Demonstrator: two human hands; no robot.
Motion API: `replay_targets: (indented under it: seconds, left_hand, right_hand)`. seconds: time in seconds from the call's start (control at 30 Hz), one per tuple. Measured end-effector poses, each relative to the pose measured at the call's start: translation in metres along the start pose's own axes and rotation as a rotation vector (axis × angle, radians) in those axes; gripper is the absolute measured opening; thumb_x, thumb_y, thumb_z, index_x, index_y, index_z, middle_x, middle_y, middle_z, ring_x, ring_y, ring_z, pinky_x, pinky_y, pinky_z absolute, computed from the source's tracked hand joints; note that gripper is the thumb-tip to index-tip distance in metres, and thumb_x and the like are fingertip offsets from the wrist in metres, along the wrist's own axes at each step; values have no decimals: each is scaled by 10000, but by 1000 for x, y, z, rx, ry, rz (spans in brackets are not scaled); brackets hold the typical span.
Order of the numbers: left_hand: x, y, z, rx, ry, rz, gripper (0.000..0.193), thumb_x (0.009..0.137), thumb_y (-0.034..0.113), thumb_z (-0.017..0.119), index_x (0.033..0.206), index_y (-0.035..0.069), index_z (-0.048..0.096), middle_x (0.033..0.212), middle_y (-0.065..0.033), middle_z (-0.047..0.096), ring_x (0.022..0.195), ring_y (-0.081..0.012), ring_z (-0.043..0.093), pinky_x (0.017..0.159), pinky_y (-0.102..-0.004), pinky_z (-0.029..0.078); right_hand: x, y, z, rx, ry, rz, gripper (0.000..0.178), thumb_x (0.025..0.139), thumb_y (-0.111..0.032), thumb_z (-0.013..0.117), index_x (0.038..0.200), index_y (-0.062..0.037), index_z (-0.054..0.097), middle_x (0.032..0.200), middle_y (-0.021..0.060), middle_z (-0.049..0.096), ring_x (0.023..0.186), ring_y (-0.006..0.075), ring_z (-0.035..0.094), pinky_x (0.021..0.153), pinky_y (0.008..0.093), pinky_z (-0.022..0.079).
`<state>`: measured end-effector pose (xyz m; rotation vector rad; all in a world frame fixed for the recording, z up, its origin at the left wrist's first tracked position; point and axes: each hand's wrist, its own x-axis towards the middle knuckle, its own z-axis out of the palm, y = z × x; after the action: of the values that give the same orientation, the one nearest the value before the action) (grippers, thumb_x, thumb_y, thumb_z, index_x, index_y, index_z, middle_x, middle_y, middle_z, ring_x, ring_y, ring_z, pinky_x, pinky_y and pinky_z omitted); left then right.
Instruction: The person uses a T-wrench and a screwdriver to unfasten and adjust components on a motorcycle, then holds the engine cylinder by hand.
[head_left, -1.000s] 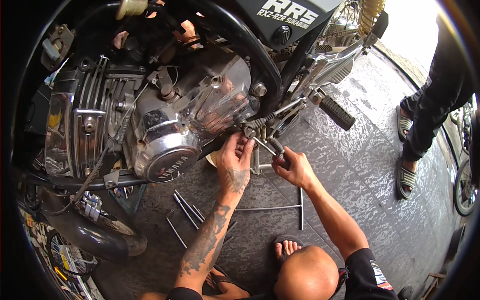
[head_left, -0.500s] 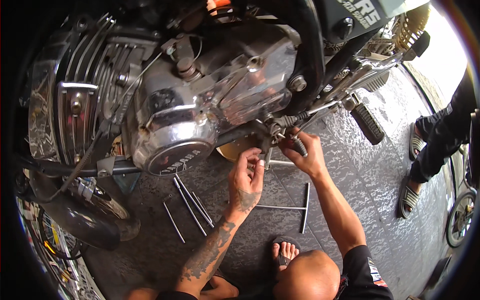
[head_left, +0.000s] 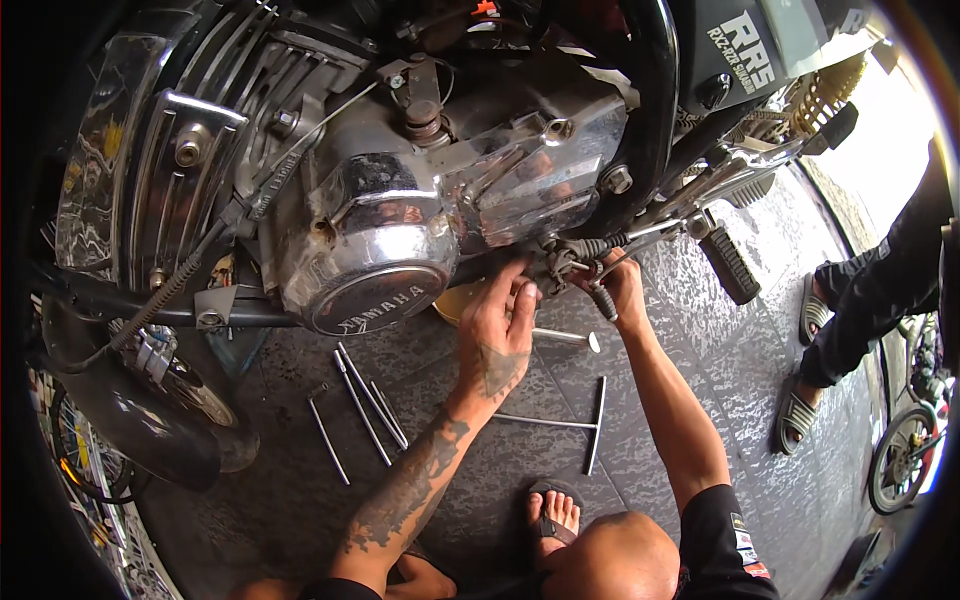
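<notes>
Left hand (head_left: 500, 335) risen to engine (head_left: 400, 230) underside, fingers half-open | right hand (head_left: 620, 290) grips lever (head_left: 602, 303) | four loose rods (head_left: 362, 408)

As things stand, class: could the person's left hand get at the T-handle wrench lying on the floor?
Probably yes. The T-handle wrench lies on bare floor just below the left hand, which is up at the engine's underside. Nothing lies between them.
</notes>
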<state>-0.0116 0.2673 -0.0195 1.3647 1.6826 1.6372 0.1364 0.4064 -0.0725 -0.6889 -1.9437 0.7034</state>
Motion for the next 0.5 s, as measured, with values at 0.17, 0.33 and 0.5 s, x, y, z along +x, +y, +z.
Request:
replay_targets:
  seconds: [0.17, 0.33, 0.5]
  left_hand:
    - [10, 13, 13, -43, -69, -108, 261, 941, 167, 532, 1143, 5, 567, 774, -63, 612, 574, -108, 536, 523, -255, 440]
    - [8, 3, 20, -55, -36, -100, 205, 917, 161, 563, 1043, 2, 596, 764, -77, 611, 580, -132, 550, 515, -281, 436]
    - [8, 2, 21, -195, -85, -101, 234, 929, 111, 567, 1129, -11, 555, 830, 7, 570, 653, -29, 494, 552, -178, 428]
  right_hand:
    - [2, 10, -1, -93, -34, 61, 204, 668, -160, 753, 761, -13, 645, 625, 115, 591, 551, 238, 582, 546, 326, 463]
    - [-11, 0, 7, -49, 21, 118, 187, 666, -141, 744, 739, -7, 636, 595, 100, 601, 517, 175, 585, 527, 296, 463]
    - [-21, 6, 11, 14, 48, 118, 209, 694, -170, 721, 821, -23, 644, 656, 104, 597, 556, 208, 583, 552, 294, 450]
